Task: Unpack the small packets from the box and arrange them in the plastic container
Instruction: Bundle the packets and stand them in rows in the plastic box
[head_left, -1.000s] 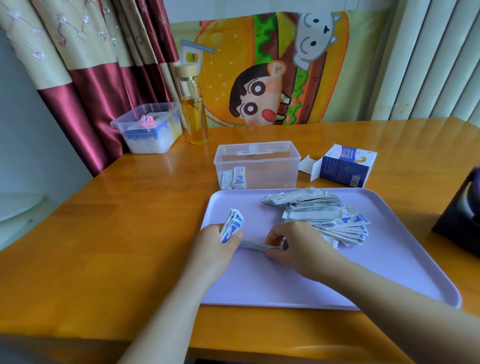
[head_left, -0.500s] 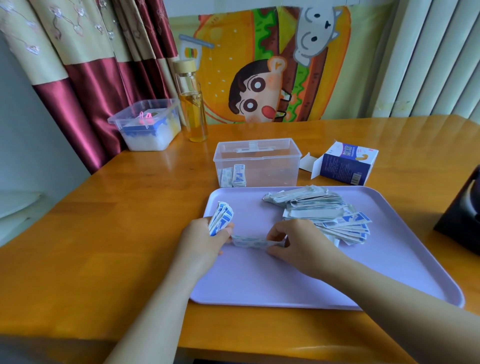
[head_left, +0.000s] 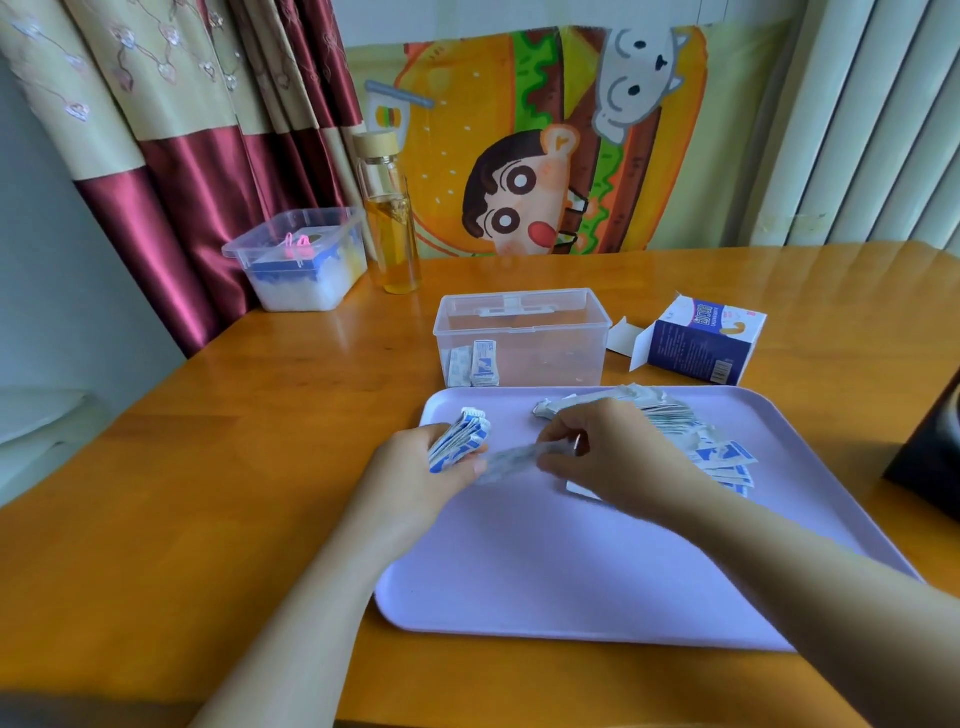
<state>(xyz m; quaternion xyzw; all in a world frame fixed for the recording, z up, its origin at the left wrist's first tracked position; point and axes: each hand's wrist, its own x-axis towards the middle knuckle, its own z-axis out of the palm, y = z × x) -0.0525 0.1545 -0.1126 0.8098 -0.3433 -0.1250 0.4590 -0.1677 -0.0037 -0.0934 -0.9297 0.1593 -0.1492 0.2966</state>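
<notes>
Orange-brown wooden table (head_left: 260, 467) is noted before a maroon-and-cream curtain (head_left: 208, 197) and a cartoon burger hanging (head_left: 519, 156). A lilac rectangular plastic tray (head_left: 597, 571) is set on it at the near edge.

The left hand (head_left: 415, 467) is held over the tray's far left corner, fingers curled round a stack of blue-and-white paper packets (head_left: 460, 447) standing on edge. The right hand (head_left: 618, 457) is held beside it, with a single pale packet (head_left: 506, 462) pinched between thumb and fingertips. The packet is blurred and reaches to the left thumb; whether it is gripped there cannot be told.

A loose heap of packets (head_left: 722, 462) lies on the tray behind the right hand. A clear rectangular plastic container (head_left: 561, 353) stands just beyond the tray, with a few packets upright at its left end. A blue-and-white cardboard box (head_left: 696, 343) lies on its side to the right, flap open.

A glass bottle of amber liquid (head_left: 392, 228) and a second clear tub (head_left: 301, 270) stand at the far left.
</notes>
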